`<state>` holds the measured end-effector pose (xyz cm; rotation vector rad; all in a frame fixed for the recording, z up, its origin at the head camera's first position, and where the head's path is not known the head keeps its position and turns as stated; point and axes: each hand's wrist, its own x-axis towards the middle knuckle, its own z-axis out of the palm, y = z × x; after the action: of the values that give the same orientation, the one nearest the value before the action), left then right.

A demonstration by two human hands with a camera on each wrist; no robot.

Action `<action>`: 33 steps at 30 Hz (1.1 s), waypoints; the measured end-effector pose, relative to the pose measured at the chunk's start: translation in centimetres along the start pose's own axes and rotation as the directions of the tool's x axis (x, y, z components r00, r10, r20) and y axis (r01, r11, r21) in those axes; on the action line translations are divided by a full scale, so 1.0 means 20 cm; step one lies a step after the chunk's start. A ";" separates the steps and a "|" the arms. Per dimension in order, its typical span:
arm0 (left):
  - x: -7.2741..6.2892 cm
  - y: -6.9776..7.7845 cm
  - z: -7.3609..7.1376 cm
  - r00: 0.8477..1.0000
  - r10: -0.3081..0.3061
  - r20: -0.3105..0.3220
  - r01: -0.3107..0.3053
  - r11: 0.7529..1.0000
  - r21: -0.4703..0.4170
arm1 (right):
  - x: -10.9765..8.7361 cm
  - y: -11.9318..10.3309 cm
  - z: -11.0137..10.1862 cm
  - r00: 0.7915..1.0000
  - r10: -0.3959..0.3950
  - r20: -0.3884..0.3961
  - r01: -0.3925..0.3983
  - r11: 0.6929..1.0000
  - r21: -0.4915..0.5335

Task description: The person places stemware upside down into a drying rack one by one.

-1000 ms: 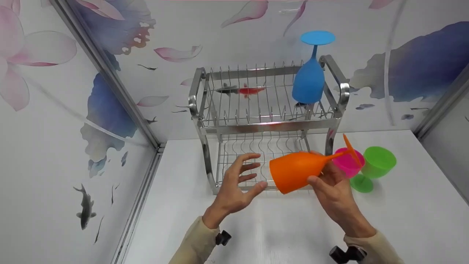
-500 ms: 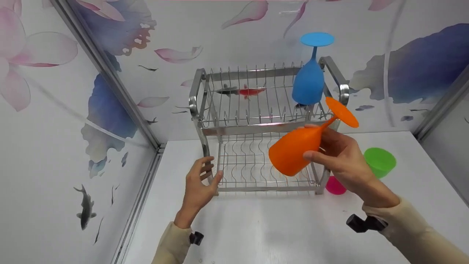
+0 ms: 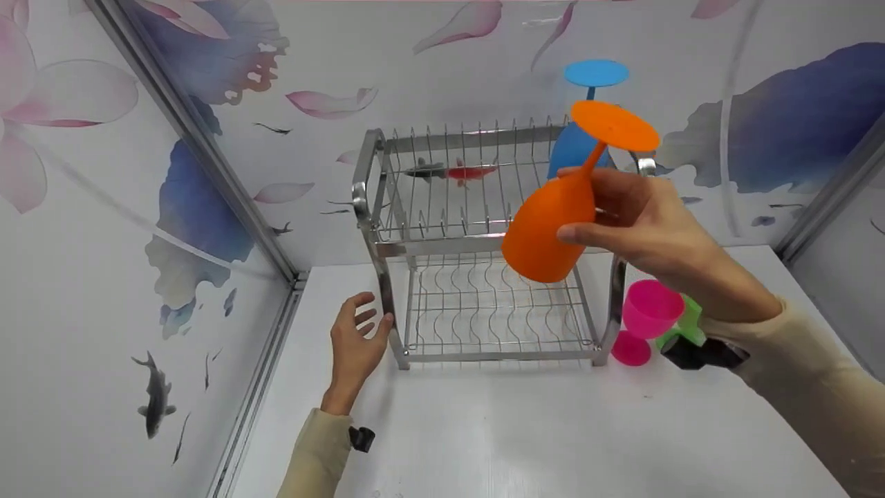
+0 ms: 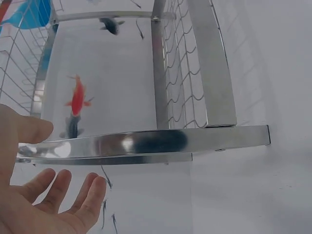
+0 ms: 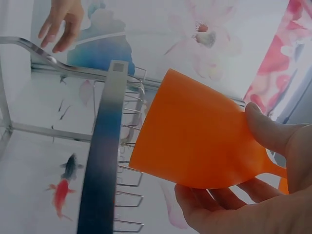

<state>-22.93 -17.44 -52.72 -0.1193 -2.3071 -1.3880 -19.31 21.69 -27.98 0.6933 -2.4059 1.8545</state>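
An orange plastic wine glass (image 3: 550, 232) is in my right hand (image 3: 667, 232), bowl tilted downward and foot up. Thumb and fingers grip opposite sides of its bowl near the stem, as the right wrist view shows. It is raised in front of the upper tier of a two-tier metal dish rack (image 3: 442, 247), overlapping its front rail. My left hand (image 3: 356, 349) is beside the rack's left front leg (image 4: 112, 145), thumb on one side and loosely bent fingers on the other. Upside down on the upper tier's right end stands a blue wine glass (image 3: 596, 72), partly hidden.
A pink wine glass (image 3: 652, 309) stands upright on the white table (image 3: 498, 429) by the rack's right leg. Behind it a green wine glass (image 3: 691, 317) is mostly covered by my right forearm. Patterned wall panels (image 3: 200, 228) enclose the table at the back and sides.
My right hand has lifted the orange wine glass from in front of the lower tier to the upper tier, turning its foot upward. My left hand has moved left to the rack's leg.
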 end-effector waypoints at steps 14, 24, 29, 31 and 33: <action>0.04 -0.08 0.06 0.999 -0.053 0.008 0.053 0.998 -0.038 | 0.24 -0.21 -0.01 0.997 -0.056 -0.055 0.052 0.996 -0.072; 0.05 -0.08 0.08 0.997 -0.078 0.021 0.079 0.995 -0.053 | 0.38 -0.25 -0.03 0.995 -0.059 -0.084 0.041 0.979 -0.200; 0.05 -0.08 0.09 0.995 -0.090 0.035 0.091 0.995 -0.033 | 0.46 -0.22 -0.04 0.993 -0.049 -0.106 0.019 0.962 -0.272; 0.05 -0.08 0.10 0.996 -0.085 0.031 0.086 0.996 -0.027 | 0.49 -0.20 -0.05 0.993 -0.020 -0.119 -0.015 0.956 -0.293; 0.06 -0.07 0.10 0.997 -0.074 0.026 0.075 0.997 -0.018 | 0.52 -0.18 -0.05 0.991 0.014 -0.133 -0.054 0.952 -0.302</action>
<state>-25.02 -16.59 -54.29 -0.0580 -2.3412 -1.4537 -27.69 18.55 -21.42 0.4929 -2.5494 1.4368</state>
